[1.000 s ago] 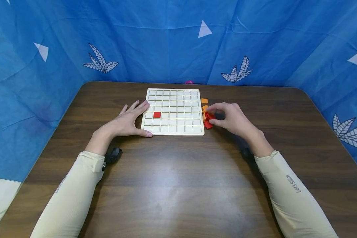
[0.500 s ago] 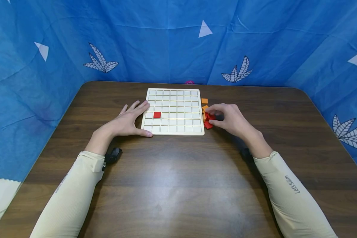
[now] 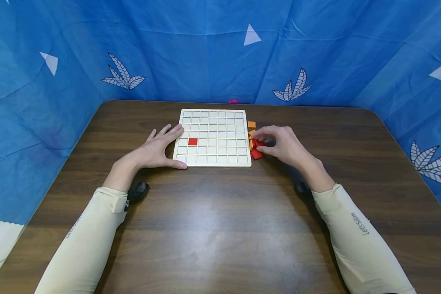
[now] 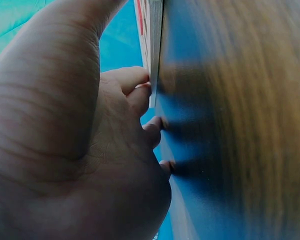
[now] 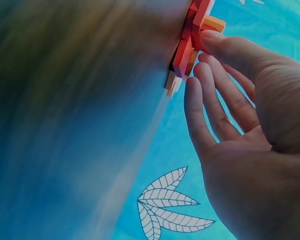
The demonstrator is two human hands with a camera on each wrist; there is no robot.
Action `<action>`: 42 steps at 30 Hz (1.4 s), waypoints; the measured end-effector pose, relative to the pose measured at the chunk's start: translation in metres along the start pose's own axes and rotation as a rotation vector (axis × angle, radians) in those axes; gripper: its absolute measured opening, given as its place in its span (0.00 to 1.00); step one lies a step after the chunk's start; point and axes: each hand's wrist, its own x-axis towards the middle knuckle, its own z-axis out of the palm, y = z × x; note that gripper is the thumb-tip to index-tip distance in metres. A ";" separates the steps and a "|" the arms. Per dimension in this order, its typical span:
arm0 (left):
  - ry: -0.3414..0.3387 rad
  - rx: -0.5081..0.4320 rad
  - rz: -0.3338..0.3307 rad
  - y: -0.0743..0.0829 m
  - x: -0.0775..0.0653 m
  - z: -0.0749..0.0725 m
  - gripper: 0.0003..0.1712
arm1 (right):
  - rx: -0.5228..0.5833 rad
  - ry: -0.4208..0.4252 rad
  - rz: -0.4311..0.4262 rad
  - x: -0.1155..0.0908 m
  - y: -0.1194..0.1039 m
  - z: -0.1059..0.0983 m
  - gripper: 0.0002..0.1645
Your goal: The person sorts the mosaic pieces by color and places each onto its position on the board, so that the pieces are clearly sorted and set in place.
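Note:
In the head view a white square grid board (image 3: 216,138) lies on the table, with one red square tile (image 3: 192,141) in a cell toward its left side. My left hand (image 3: 152,151) spreads its fingers along the board's left edge; the forefinger touches that edge and the thumb lies at the near left corner. Just right of the board is a small pile of red tiles (image 3: 256,154) and orange tiles. Over that pile sits my right hand (image 3: 283,145), thumb and forefinger apart. The right wrist view puts the thumb tip against a red tile (image 5: 182,57); no tile is seen lifted.
A single orange tile (image 3: 251,124) lies beyond the pile, near the board's right edge. The brown wooden table (image 3: 213,228) extends toward me and to both sides. A blue patterned cloth (image 3: 206,53) hangs behind its far edge.
The right hand stays at the pile, its fingers shifting slightly among the tiles. The left hand and the board hold their places; the head view has drifted a little.

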 end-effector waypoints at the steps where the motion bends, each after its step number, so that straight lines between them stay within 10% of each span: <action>1: -0.001 -0.002 -0.001 0.000 0.000 0.000 0.71 | 0.000 -0.003 -0.003 0.001 0.000 0.000 0.24; 42: -0.002 -0.001 0.003 -0.004 0.001 0.001 0.72 | -0.013 0.067 -0.062 0.004 -0.009 -0.009 0.21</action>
